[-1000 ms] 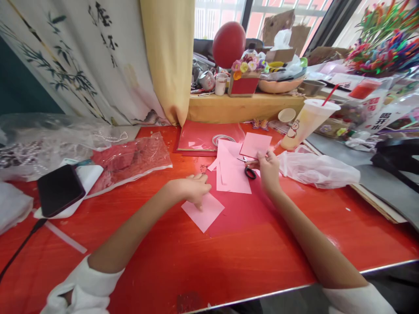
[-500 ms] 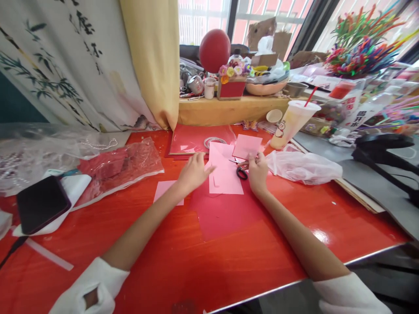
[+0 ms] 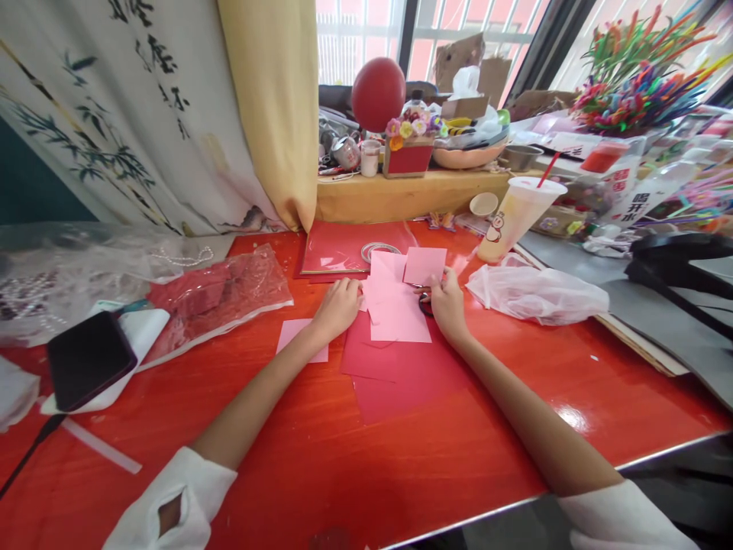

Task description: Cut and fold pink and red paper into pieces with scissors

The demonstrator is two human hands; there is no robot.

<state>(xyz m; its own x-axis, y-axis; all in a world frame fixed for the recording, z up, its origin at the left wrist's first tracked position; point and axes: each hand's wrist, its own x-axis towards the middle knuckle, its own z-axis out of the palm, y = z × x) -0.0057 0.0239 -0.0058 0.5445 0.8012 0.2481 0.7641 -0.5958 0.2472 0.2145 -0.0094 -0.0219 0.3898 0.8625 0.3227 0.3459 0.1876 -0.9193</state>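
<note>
Pink paper sheets [image 3: 401, 321] lie on darker red paper [image 3: 412, 382] in the middle of the red table. My left hand [image 3: 339, 307] is closed at their left edge, its fingertips on a piece of pink paper. My right hand [image 3: 447, 305] pinches the lower right corner of a small pink square [image 3: 425, 265], held over the top right of the sheets. Black-handled scissors [image 3: 424, 304] are beside that hand, partly hidden by it and the paper. Another pink square [image 3: 298, 340] lies left of my left hand, partly under the forearm.
Behind the papers are a red folder [image 3: 337, 248] and a tape roll [image 3: 379, 250]. A drink cup [image 3: 518, 218] and a plastic bag [image 3: 538, 292] stand to the right. On the left lie a phone [image 3: 90, 359] and a bag of red material [image 3: 223, 290].
My left hand has closed its fingers on a pink paper piece at the stack's left edge. The small pink square in my right hand has turned more upright and covers part of the scissors.
</note>
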